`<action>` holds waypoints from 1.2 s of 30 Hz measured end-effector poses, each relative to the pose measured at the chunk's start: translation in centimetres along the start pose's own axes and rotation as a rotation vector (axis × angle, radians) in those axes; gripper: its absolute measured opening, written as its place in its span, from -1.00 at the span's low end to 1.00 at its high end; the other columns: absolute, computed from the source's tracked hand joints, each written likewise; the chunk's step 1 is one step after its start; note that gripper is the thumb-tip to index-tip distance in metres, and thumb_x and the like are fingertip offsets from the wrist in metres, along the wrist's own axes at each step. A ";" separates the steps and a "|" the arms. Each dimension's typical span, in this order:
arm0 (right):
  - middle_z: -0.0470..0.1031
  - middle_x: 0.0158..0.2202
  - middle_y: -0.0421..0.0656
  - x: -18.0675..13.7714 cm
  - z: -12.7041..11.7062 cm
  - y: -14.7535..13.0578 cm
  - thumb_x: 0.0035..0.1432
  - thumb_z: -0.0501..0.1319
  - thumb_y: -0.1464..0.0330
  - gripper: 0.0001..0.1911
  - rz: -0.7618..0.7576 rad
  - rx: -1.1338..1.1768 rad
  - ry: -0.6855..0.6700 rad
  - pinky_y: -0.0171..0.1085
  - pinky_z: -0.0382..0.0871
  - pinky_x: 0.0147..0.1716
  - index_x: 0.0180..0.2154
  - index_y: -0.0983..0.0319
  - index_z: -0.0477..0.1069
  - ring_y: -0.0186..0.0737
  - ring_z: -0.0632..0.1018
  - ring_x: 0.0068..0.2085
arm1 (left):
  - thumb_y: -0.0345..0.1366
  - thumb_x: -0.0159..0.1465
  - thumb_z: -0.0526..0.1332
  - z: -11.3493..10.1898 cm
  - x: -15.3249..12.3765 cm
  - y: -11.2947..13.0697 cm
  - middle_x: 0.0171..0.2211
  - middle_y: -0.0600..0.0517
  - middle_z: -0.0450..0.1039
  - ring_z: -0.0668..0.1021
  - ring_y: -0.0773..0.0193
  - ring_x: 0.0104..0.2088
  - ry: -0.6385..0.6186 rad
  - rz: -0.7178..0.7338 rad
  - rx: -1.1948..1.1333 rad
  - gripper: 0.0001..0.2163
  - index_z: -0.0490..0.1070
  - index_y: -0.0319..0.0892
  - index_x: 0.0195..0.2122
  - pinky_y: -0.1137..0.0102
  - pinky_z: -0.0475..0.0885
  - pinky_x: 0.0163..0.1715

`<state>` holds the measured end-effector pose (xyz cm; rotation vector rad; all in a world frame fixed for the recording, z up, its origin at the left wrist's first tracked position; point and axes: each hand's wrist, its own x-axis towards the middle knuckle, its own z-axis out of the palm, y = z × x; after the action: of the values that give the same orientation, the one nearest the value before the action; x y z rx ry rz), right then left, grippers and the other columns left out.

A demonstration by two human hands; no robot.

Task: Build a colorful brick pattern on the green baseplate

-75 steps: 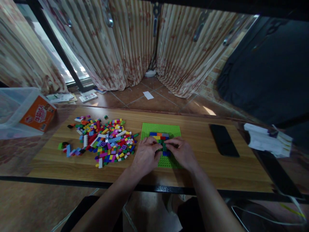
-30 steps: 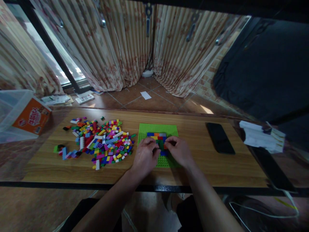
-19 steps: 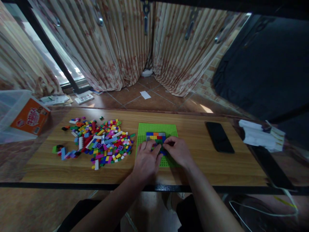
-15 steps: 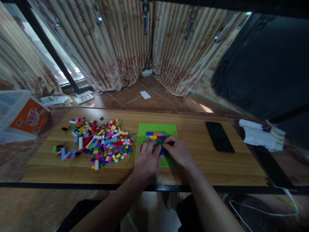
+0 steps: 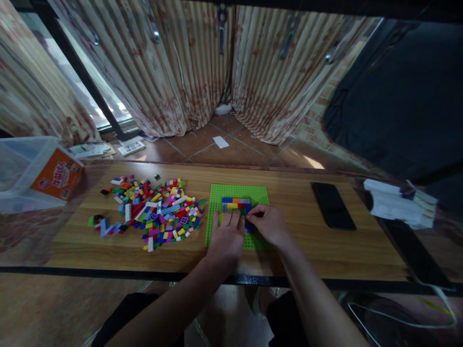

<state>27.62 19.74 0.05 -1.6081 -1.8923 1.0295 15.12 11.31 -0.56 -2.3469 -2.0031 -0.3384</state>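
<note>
Bricks [image 5: 236, 200] extend forward past the left hand [image 5: 226, 239], fingers parted. Right hand [image 5: 269, 226] sits beside them; its grip I can't tell.

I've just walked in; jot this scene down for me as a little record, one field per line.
Surface: wood-look table
Left hand: over the near part of the brick build, fingers on it
Right hand: fingertips at the build's right edge; whether they hold a brick is hidden
Build: multicoloured, on a green studded plate; partly covered by the hands
Loose bricks: mixed colours, heaped left of the plate
Right of plate: black phone-like slab, lying flat
Far left: clear plastic box, orange label
</note>
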 end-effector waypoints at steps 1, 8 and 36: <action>0.60 -0.44 -0.13 0.0 0.0 0.0 -0.04 0.24 0.42 -0.91 -0.004 -0.001 -0.001 -0.24 0.39 -0.33 -0.47 0.23 0.54 -0.19 0.57 -0.39 | -0.36 0.37 0.03 0.1 0.0 0.1 0.04 -0.14 0.43 0.42 0.02 0.03 0.006 0.013 0.009 -0.70 0.43 -0.24 0.04 -0.08 0.21 0.17; 0.60 -0.45 -0.12 -0.1 0.0 0.1 -0.05 0.24 0.36 -0.89 -0.026 -0.025 0.007 -0.20 0.38 -0.32 -0.49 0.22 0.53 -0.14 0.58 -0.38 | -0.38 0.35 0.06 0.7 0.0 0.1 -0.01 -0.13 0.44 0.44 0.03 -0.01 0.041 0.009 -0.033 -0.74 0.43 -0.26 0.00 -0.08 0.21 0.17; 0.61 -0.41 -0.09 0.5 -1.1 1.7 0.02 0.21 0.10 -0.66 -0.060 -0.034 0.032 -0.19 0.31 -0.37 -0.38 0.22 0.58 -0.08 0.57 -0.36 | -0.30 0.22 0.17 -6.2 -1.4 -14.5 -0.23 -0.12 0.58 0.55 0.03 -0.10 0.027 -0.564 -0.093 -0.77 0.60 -0.17 -0.20 0.22 0.38 0.01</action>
<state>29.38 20.59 -0.64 -1.5674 -1.9343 0.9463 -0.16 11.30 3.58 -1.7561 -2.6537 -0.4819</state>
